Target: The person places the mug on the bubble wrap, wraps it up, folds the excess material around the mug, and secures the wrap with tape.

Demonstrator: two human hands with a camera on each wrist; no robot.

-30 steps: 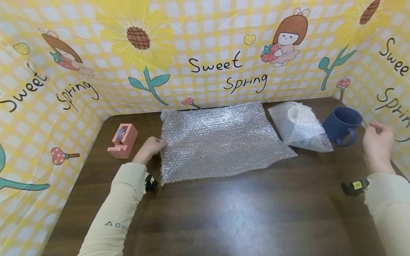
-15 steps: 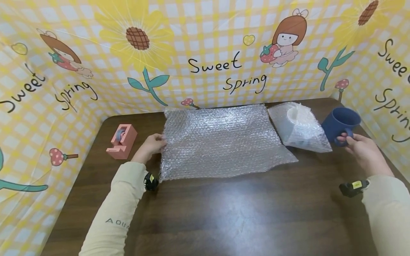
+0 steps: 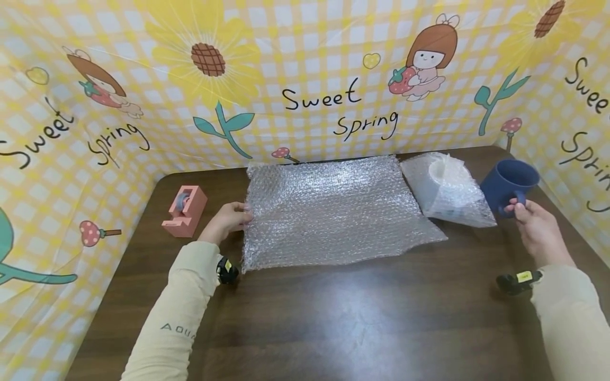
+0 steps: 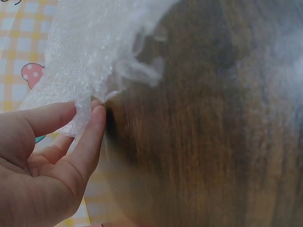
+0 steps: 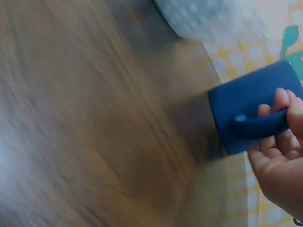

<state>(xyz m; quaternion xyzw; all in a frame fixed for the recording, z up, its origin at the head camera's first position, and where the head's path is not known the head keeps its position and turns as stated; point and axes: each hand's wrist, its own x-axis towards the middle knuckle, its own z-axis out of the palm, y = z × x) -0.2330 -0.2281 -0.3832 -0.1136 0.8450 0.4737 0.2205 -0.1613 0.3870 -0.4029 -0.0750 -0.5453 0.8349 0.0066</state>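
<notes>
While the left hand (image 3: 227, 219) pinches the left edge of a sheet of bubble wrap (image 3: 329, 217) between thumb and fingers, the right hand (image 3: 538, 230) grips the handle (image 5: 265, 125) of a blue mug (image 3: 500, 185), its fingers curled through the loop and its thumb pressed on the outside. The sheet lies spread across the far middle of a dark wooden table (image 3: 333, 317), slightly rumpled, with one corner pointing toward the near right. The mug is upright near the table's far right corner, mouth up and handle toward the person; whether its base touches the wood I cannot tell. Between sheet and mug sits a white, round-rimmed thing (image 3: 436, 180) in a bubble-wrap cover, close beside both. On the far left, near the left hand but apart from it, stands a pink tape dispenser (image 3: 190, 214) with a roll of tape (image 3: 182, 201) in it. Behind the table hangs a yellow-and-white checked cloth (image 3: 305, 53) printed with flowers, strawberries and the words "Sweet Spring".
</notes>
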